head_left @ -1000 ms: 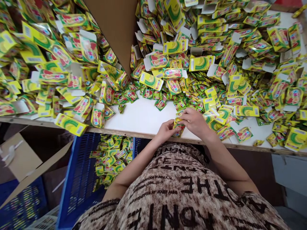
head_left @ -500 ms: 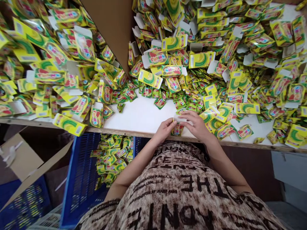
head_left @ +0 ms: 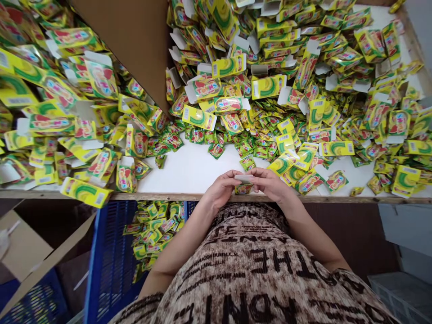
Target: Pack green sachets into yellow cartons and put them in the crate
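Both hands meet at the front edge of the white table around one small yellow-green candy box (head_left: 243,188), whose pale end flap faces up. My left hand (head_left: 221,189) grips the box from the left, thumb and fingers at the flap. From the right, my right hand (head_left: 270,183) pinches the same flap and box. Just beyond the fingers lies a small green candy packet (head_left: 247,163). The box's lower part is partly hidden by my hands.
Loose candy boxes (head_left: 202,87), many with flaps up, are heaped across the white table (head_left: 189,166). A brown cardboard panel (head_left: 135,40) stands between two heaps. Below the wooden edge (head_left: 162,196), a blue crate (head_left: 104,252) holds several filled boxes (head_left: 158,234). An opened carton (head_left: 23,243) sits lower left.
My right hand has come down from above the flap and now pinches it level with the left. The flap has tipped flatter, and the whole view has shifted slightly.
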Available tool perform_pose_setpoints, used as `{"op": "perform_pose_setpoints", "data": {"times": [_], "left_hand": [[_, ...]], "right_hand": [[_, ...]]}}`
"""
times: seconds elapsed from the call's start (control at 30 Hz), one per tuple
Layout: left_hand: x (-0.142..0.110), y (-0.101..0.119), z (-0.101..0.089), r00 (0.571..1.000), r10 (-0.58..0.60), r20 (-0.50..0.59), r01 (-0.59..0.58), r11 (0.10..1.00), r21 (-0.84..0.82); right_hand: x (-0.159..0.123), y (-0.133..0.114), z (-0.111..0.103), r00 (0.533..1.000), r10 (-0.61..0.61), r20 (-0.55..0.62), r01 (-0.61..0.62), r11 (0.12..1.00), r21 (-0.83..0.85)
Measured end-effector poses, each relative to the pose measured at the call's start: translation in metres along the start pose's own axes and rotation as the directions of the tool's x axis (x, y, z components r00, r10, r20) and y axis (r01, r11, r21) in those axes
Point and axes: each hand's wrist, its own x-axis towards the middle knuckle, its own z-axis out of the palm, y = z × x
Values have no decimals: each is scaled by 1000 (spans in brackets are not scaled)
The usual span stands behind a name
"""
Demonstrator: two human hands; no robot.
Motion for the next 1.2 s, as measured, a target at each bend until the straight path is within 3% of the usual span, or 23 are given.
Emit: {"op": "perform_pose_setpoints", "data": {"times": [0.1,0.2,0.27,0.4,0.53,0.7,0.83,0.93,1.1,1.2], "left_hand": [[-2,0,-3,1000,16,-9,-16,1000,0],[0,1,-3,997,74,-33,-73,997,22],[3,0,-4,983,155,-97,-148,986,75],[10,-6,-6,927,326,-187,-281,931,233],[14,-13,-6,907,378,-187,-320,906,277],[17,-11,-10,892,447,-69,-379,822,424],[17,-7,-16,821,565,75,-497,645,580],[16,-6,-17,781,611,129,-547,570,614],[12,-6,-16,759,630,167,-574,525,628],[8,-9,-20,747,625,227,-598,480,642]], "right_hand": [[1,6,-2,994,-93,-60,91,995,-33],[7,10,2,950,-265,-162,230,951,-207],[12,9,4,928,-335,-164,280,916,-287],[19,6,3,936,-316,-153,266,924,-276],[22,6,3,938,-296,-179,247,936,-251],[20,11,2,923,-327,-202,279,931,-236],[16,15,0,908,-371,-196,316,912,-263],[15,19,-1,860,-478,-181,382,837,-392],[11,26,-5,725,-688,-28,499,554,-666],[8,29,-6,697,-716,43,534,477,-699]]}}
